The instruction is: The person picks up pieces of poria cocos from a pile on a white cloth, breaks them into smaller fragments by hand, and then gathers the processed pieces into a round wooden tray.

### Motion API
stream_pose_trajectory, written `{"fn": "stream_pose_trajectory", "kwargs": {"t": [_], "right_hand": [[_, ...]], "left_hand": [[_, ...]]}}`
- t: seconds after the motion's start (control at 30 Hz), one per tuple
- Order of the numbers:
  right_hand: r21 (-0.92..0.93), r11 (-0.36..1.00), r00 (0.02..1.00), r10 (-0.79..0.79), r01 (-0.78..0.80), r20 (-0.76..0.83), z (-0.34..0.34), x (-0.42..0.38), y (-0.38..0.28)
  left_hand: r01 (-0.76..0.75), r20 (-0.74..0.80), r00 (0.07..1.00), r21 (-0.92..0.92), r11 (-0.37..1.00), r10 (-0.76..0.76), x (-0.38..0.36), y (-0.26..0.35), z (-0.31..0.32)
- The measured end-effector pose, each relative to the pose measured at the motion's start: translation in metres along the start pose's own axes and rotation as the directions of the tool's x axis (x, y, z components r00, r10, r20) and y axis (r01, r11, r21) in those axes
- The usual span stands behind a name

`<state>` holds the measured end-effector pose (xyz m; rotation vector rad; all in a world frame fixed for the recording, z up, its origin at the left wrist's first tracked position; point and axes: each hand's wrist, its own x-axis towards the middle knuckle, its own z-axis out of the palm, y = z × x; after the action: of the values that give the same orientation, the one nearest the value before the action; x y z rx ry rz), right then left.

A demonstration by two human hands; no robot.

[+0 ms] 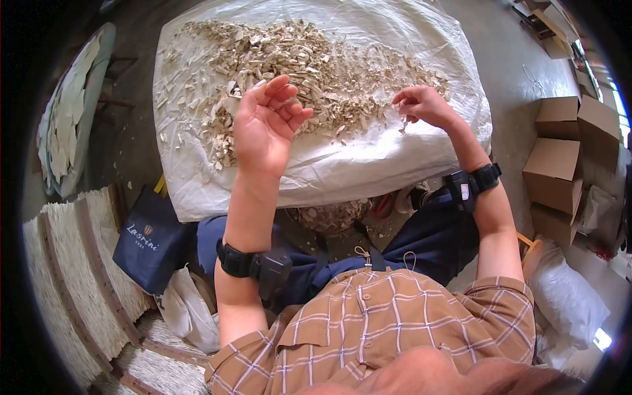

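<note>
Over the left part of a heap of pale, broken flakes (pixel 283 52), my left hand (pixel 266 125) is turned palm up. Its fingers are loosely curled and apart, and I see nothing held in them. My right hand (pixel 426 106) is at the right end of the heap, with thumb and fingers bent together in a pinch. A small pale piece (pixel 403 125) shows just below those fingertips; its exact kind is too small to tell. The flakes lie on a white sheet (pixel 329 174) spread over the work surface in front of me.
A dark blue bag (pixel 148 240) stands at the left, beside stacked pale, ridged panels (pixel 92 263). A round tray with large pale sheets (pixel 76 112) is farther left. Cardboard boxes (pixel 553 158) and a white sack (pixel 566 296) are at the right.
</note>
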<state>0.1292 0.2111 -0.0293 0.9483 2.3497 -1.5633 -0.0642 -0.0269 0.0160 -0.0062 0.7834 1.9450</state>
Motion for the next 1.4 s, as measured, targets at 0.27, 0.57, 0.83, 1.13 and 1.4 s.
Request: {"fn": "stream_pose_trajectory", "kwargs": {"t": [0.27,0.57,0.83,1.13,1.4], "right_hand": [[-0.534,0.842,0.93,-0.248,0.07,-0.27,-0.007,0.002,0.015],[-0.63,0.724,0.942,-0.333,0.28,0.035,0.02,0.007,0.01],[-0.6,0.772,0.932,-0.343,0.21,-0.115,0.024,0.008,0.001],[-0.735,0.677,0.899,-0.345,0.039,-0.27,0.016,0.009,0.001],[-0.758,0.645,0.876,-0.415,0.091,-0.248,0.025,0.017,0.001]], "left_hand": [[0.018,0.001,1.0,0.008,1.0,-0.018,0.01,-0.01,0.007],[0.041,0.005,0.999,0.02,0.999,-0.041,0.014,-0.013,0.005],[0.025,-0.014,1.0,0.02,0.999,-0.025,0.01,-0.011,0.007],[0.024,-0.017,1.0,0.022,0.999,-0.023,0.011,-0.012,0.005],[0.038,-0.042,0.998,0.036,0.999,-0.037,0.013,-0.014,0.005]]}}
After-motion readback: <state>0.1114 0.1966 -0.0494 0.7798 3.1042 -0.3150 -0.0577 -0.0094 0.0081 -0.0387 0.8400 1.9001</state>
